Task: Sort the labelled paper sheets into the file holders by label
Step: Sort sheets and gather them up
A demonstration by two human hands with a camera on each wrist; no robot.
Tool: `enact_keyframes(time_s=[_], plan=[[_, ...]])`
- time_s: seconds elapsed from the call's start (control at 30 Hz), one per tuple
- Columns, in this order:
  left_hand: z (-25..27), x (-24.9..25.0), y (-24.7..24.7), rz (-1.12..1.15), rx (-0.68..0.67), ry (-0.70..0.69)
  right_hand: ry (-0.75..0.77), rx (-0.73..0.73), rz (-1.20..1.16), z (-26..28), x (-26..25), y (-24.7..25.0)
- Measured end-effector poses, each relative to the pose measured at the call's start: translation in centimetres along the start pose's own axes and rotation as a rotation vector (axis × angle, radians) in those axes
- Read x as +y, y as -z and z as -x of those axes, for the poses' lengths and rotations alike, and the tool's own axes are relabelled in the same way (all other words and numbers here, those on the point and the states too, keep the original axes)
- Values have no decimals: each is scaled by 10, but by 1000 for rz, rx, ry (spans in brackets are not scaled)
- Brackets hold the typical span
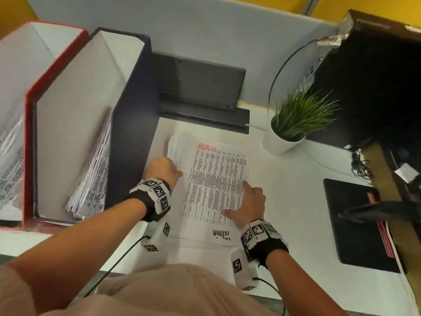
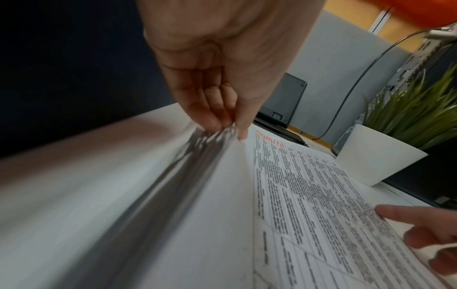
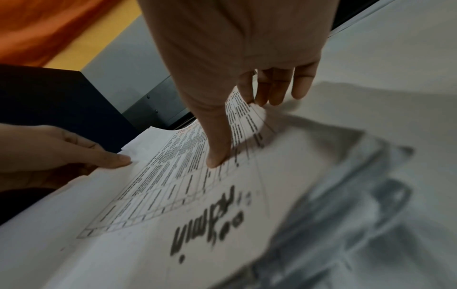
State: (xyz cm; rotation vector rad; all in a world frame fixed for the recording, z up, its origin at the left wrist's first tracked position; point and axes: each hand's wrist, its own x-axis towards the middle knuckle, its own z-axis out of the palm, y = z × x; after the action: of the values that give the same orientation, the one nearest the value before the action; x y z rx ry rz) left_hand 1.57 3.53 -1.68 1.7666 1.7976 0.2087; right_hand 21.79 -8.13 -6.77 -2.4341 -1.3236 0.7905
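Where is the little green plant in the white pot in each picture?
Head: the plant stands right of centre, beyond the paper stack.
Left wrist: the plant fills the right edge.
Right wrist: not in it.
Shared landmark: the stack's top sheet, with its red word.

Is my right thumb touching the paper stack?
Touching. The right wrist view shows the right hand's thumb tip pressed onto the paper stack.

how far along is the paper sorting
Partly done: the red holder and the dark holder each already hold sheets. In hand: the left hand and right hand both grip the edges of the stack on the desk, top sheet marked in red. That stack remains to be filed.
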Motion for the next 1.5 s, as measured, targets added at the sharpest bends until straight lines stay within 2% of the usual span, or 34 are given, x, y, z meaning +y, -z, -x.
enact_keyframes(time_s=[0.13,0.23,0.33,0.4,0.53,0.67,0.73,0.83,0.93,1.03,1.1,1.17,1.23,1.33,1.5], plan=[[5,0,1,-134,-23,-45,81,-33,-34,-2,-10,0],[16,2,2,-253,44,-146,96,-100,-22,-5,-13,0],[25,-2,2,-83,185,-333,82,-156,-54,-7,-12,4],[26,-5,1,100,193,-402,92,-167,-101,-7,-11,6],[23,-14,-5,432,91,-253,1,-34,-436,-7,-15,13],[19,-20,-8,639,-23,-160,-146,37,-734,-8,-18,15],[17,-22,-8,684,-52,-116,-176,36,-767,-10,-14,15],[12,-23,-6,735,-141,-75,-144,37,-741,-13,-5,14],[7,-20,0,709,-145,-49,-31,85,-781,-12,1,14],[-5,-21,6,631,-47,51,-94,38,-1023,-10,5,14],[-12,-22,7,580,-85,141,-137,1,-1122,-11,7,12],[-15,-19,9,511,-145,187,-138,8,-1115,-11,7,11],[-19,-15,10,441,-150,193,-135,21,-1123,-11,4,11],[-19,-6,9,296,-90,168,-159,16,-1129,-9,1,14],[-14,-2,4,173,-66,83,-70,82,-1034,-6,-2,15]])
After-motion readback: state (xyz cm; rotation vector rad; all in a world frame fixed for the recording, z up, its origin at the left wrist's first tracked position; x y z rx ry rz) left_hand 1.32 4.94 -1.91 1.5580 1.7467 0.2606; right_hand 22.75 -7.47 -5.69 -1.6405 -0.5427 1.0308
